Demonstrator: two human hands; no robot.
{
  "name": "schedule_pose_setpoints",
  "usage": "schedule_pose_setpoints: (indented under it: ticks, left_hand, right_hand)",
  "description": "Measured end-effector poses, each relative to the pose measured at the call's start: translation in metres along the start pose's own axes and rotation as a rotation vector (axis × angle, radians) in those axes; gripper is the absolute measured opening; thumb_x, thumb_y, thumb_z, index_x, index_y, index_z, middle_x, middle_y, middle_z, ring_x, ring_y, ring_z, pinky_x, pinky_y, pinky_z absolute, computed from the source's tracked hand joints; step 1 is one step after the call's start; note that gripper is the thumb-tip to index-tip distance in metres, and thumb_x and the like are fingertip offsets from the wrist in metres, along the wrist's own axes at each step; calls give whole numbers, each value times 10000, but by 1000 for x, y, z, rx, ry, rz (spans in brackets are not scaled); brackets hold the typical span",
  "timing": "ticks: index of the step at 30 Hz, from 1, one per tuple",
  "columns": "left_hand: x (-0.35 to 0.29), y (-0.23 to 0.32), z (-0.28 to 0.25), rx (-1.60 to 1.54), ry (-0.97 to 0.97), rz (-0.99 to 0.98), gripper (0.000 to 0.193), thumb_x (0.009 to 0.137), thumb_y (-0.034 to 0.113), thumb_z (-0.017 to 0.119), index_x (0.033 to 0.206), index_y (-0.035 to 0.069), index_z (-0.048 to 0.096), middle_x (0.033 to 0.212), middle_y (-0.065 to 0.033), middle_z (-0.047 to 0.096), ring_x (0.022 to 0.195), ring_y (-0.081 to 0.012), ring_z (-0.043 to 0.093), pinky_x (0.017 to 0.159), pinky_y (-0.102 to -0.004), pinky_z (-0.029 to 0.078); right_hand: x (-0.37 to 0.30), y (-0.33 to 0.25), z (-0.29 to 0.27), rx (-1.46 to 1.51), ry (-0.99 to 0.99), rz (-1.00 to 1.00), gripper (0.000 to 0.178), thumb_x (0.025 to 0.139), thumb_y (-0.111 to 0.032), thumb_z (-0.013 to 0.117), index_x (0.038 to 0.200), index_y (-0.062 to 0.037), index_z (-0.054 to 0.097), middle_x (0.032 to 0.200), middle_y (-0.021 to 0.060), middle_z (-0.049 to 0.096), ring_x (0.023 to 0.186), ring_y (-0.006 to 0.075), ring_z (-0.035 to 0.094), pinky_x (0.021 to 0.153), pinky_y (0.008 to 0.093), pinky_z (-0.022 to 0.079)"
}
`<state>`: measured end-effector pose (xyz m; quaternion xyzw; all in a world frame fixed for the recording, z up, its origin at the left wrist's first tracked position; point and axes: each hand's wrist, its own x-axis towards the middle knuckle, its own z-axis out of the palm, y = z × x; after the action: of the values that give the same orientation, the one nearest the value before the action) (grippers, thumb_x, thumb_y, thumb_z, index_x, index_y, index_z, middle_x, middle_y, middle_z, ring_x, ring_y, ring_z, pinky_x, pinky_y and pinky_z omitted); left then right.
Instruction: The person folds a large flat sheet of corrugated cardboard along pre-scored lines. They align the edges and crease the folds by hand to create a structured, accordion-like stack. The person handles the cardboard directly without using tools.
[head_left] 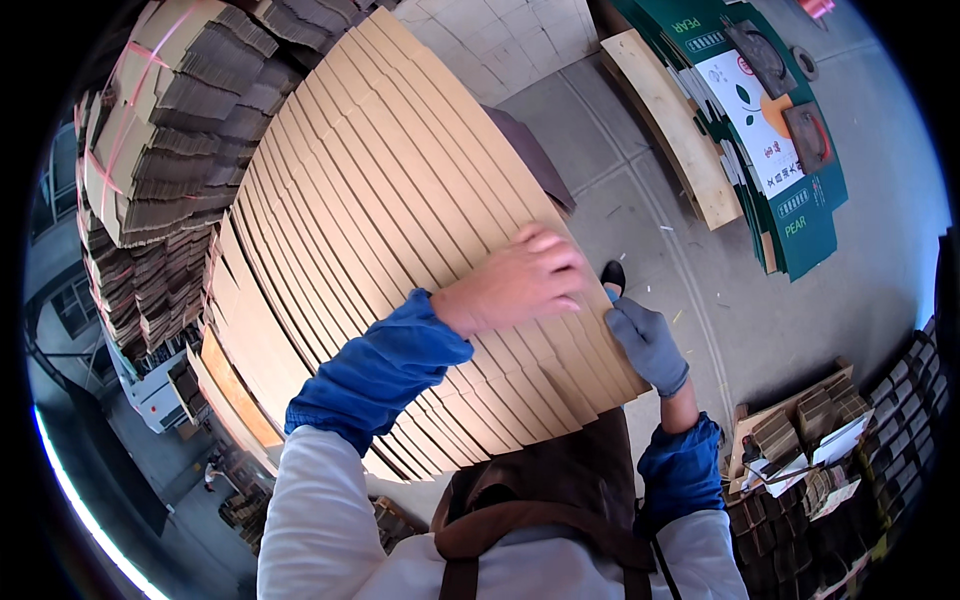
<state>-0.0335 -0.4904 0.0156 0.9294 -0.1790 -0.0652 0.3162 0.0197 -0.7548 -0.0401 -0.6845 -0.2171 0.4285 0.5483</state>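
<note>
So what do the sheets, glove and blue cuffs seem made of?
Sheets: probably cardboard, matte tan, with stiff, straight edges. Glove: likely fabric, dull grey, snug, without shine; exact fibre unclear. Cuffs: seemingly woven cloth, blue, gathered into soft wrinkles.

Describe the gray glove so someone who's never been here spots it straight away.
Start at the big fan of tan cardboard in the middle. Go down its right edge nearly to the lower corner, where the gray glove covers the right hand. It stands out because the left hand, over the cardboard, is bare.
</note>
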Motion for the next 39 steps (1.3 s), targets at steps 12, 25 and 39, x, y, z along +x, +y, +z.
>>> schedule_pose_setpoints:
  ticks: [12,25,39]
  left_hand:
    - [-22,-21,-24,89,48,-56,333,783,279,819,1028,116,662,1108,-34,579,1106,-255,534,1018,-415,428]
    - [-19,-33,-15,112,41,-16,333,820,401,779,914,127,616,1016,-17,573,1043,-231,532,965,-381,423]
    - [-17,-34,-16,94,25,5,327,826,404,776,892,128,611,1001,-19,558,1025,-223,521,952,-380,424]
  right_hand:
    - [17,-24,8,-50,-36,179,258,971,-248,657,989,6,616,816,167,552,750,252,535,714,377,456]
    - [13,-29,13,-67,-4,168,266,984,-209,651,960,46,575,816,143,471,705,205,473,689,350,457]
    - [12,-27,15,-129,41,181,319,995,-250,640,894,28,520,759,181,444,672,225,405,648,365,440]
